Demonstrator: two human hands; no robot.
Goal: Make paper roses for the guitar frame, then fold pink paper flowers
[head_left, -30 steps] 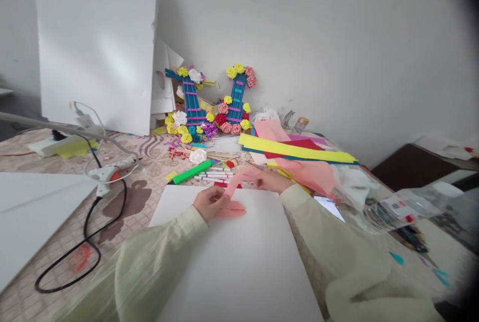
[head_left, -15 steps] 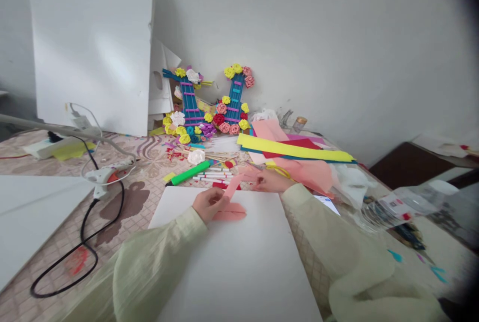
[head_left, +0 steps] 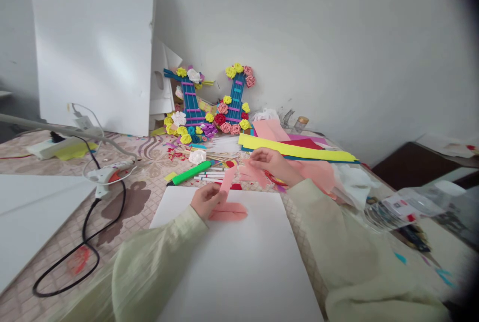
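My left hand (head_left: 205,200) pinches a narrow pink paper strip (head_left: 226,180), which stands up from the fingers. Just beneath it, flat pink paper pieces (head_left: 232,211) rest on a white board (head_left: 239,257), a dark line showing between them. My right hand (head_left: 275,163) is raised beyond the board's far edge, fingers closed on a thin pink paper piece (head_left: 257,174) that hangs down. More pink scraps lie under that hand, and scissors (head_left: 276,181) are partly hidden beneath its wrist.
A green marker (head_left: 190,173) and several white pens (head_left: 209,176) lie past the board. Yellow paper (head_left: 295,147) and two flower-trimmed blue shapes (head_left: 235,97) are behind. A glue gun (head_left: 107,176) with a looped cord is at left, a plastic bottle (head_left: 407,207) at right.
My right hand has lifted away from the table with a pink piece in its fingers. The strip in my left hand now stands more upright, apart from the right hand.
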